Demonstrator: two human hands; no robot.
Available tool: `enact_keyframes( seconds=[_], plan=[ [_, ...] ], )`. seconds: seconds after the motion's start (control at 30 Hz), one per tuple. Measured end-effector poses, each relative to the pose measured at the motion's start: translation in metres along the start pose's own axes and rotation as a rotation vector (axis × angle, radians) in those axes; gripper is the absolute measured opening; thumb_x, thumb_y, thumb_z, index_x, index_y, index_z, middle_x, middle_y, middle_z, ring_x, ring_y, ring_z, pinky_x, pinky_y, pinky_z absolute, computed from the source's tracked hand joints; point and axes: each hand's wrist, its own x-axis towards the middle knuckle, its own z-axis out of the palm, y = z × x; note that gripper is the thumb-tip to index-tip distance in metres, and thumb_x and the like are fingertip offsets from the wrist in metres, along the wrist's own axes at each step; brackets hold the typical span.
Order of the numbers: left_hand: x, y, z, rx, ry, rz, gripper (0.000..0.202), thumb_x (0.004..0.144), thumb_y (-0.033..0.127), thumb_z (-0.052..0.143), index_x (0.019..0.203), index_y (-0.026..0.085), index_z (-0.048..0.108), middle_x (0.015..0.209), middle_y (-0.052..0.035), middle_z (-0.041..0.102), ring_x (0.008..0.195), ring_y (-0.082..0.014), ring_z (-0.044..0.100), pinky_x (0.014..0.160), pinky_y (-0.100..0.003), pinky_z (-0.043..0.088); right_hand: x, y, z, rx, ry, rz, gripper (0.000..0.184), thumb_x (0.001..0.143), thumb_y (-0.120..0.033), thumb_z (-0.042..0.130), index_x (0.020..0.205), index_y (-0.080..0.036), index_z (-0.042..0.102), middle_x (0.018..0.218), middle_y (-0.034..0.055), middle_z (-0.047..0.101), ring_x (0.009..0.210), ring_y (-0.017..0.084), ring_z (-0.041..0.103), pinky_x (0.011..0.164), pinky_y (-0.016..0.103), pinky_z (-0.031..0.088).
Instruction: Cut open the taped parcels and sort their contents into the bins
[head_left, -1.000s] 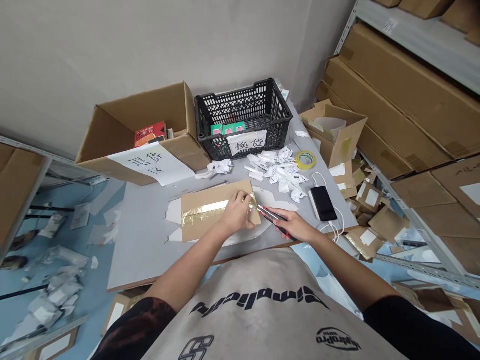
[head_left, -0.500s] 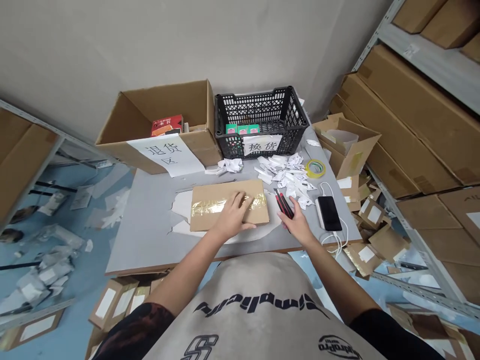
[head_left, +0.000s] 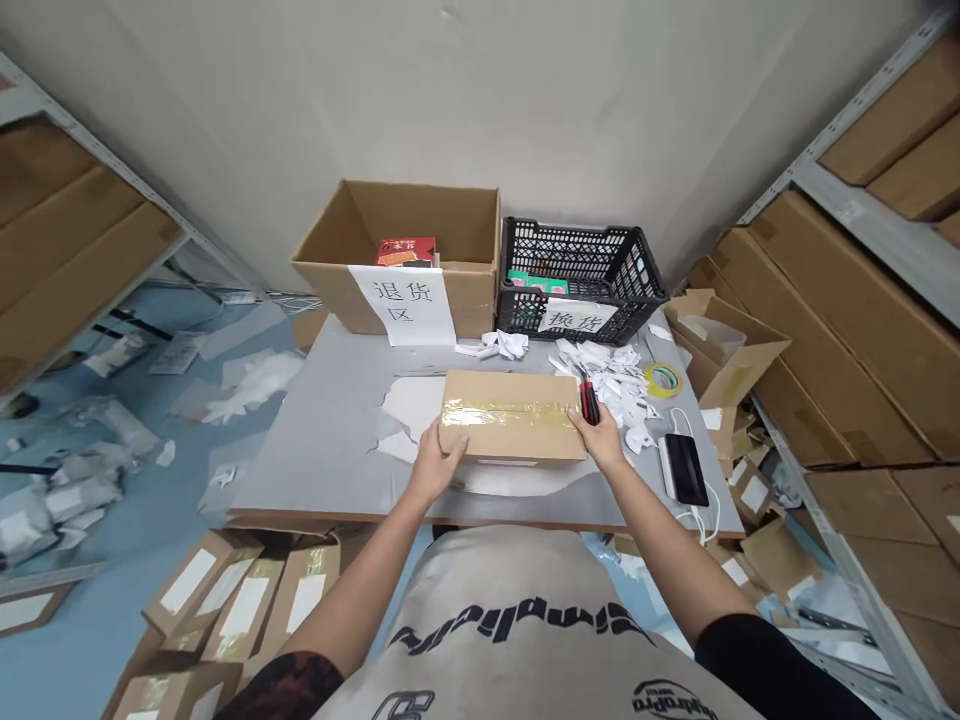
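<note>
Brown cardboard box (head_left: 513, 420), banded with shiny tape, lies on the grey bench (head_left: 315, 470) between the person's hands. The left hand (head_left: 441, 462) rests open against its near left corner, while the right hand (head_left: 598, 436) grasps a red-and-black utility knife (head_left: 589, 400) at its right edge. If the box slid on the white paper scraps (head_left: 409, 410) beneath it, the knife could nick fingers or score the cardboard. Compared with the earlier frame, the left hand has moved from the box's top to its edge.
</note>
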Motion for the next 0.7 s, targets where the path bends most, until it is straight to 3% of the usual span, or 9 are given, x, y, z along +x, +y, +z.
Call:
enact_keyframes(
  seconds=[0.13, 0.27, 0.33, 0.43, 0.53, 0.63, 0.7],
  plan=[
    [0.002, -0.01, 0.007, -0.111, 0.072, -0.012, 0.068, 0.084, 0.055, 0.062, 0.14, 0.02, 0.045, 0.131, -0.0139, 0.053, 0.129, -0.0274, 0.048, 0.105, -0.042, 0.043, -0.023, 0.001, 0.008, 0.026, 0.129, 0.04, 0.063, 0.067, -0.061, 0.073, 0.111, -0.016, 0.063, 0.099, 0.0088, 0.071, 0.089, 0.024, 0.065, 0.079, 0.035, 0.051],
    [0.036, -0.013, -0.005, -0.211, 0.032, 0.021, 0.06, 0.082, 0.054, 0.065, 0.132, 0.022, 0.055, 0.131, -0.011, 0.057, 0.123, -0.0252, 0.054, 0.105, -0.039, 0.044, -0.04, 0.009, 0.0, 0.131, 0.151, 0.126, 0.057, 0.068, -0.065, 0.071, 0.1, -0.019, 0.061, 0.08, 0.0045, 0.07, 0.057, 0.016, 0.059, 0.053, 0.029, 0.048],
    [0.061, -0.009, -0.011, -0.243, 0.04, 0.006, 0.057, 0.081, 0.054, 0.066, 0.127, 0.022, 0.058, 0.13, -0.0108, 0.058, 0.118, -0.0249, 0.057, 0.102, -0.04, 0.047, -0.034, 0.008, -0.009, 0.203, 0.206, 0.152, 0.057, 0.067, -0.067, 0.069, 0.096, -0.019, 0.06, 0.069, 0.0015, 0.066, 0.045, 0.013, 0.051, 0.042, 0.026, 0.042],
    [0.084, 0.001, -0.011, -0.326, 0.103, -0.131, 0.056, 0.087, 0.055, 0.059, 0.132, 0.023, 0.051, 0.136, -0.0119, 0.053, 0.118, -0.0232, 0.058, 0.094, -0.037, 0.053, -0.008, -0.005, -0.015, 0.205, 0.303, 0.114, 0.057, 0.061, -0.066, 0.074, 0.09, -0.019, 0.059, 0.058, -0.0039, 0.056, 0.043, 0.011, 0.047, 0.04, 0.024, 0.039],
    [0.067, 0.012, 0.005, -0.367, 0.102, -0.239, 0.055, 0.095, 0.057, 0.04, 0.14, 0.025, 0.038, 0.142, -0.014, 0.048, 0.121, -0.0224, 0.057, 0.086, -0.035, 0.056, 0.017, -0.02, -0.011, 0.134, 0.17, 0.087, 0.059, 0.056, -0.065, 0.076, 0.087, -0.018, 0.061, 0.053, -0.0066, 0.05, 0.043, 0.011, 0.045, 0.04, 0.024, 0.038],
    [0.027, 0.021, 0.03, -0.353, -0.048, -0.241, 0.067, 0.087, 0.059, 0.056, 0.143, 0.029, 0.035, 0.135, -0.0136, 0.056, 0.108, -0.0246, 0.065, 0.077, -0.037, 0.058, 0.025, -0.025, -0.004, 0.058, 0.074, 0.069, 0.063, 0.054, -0.065, 0.076, 0.09, -0.016, 0.064, 0.059, -0.0047, 0.054, 0.049, 0.011, 0.047, 0.044, 0.024, 0.04],
    [0.013, 0.03, 0.042, -0.417, -0.194, -0.144, 0.079, 0.086, 0.056, 0.06, 0.151, 0.034, 0.019, 0.147, -0.0121, 0.047, 0.113, -0.0236, 0.064, 0.083, -0.037, 0.057, 0.017, -0.023, 0.0, 0.011, 0.073, 0.057, 0.065, 0.056, -0.066, 0.074, 0.094, -0.015, 0.065, 0.065, -0.002, 0.059, 0.054, 0.013, 0.05, 0.048, 0.025, 0.042]
  ],
)
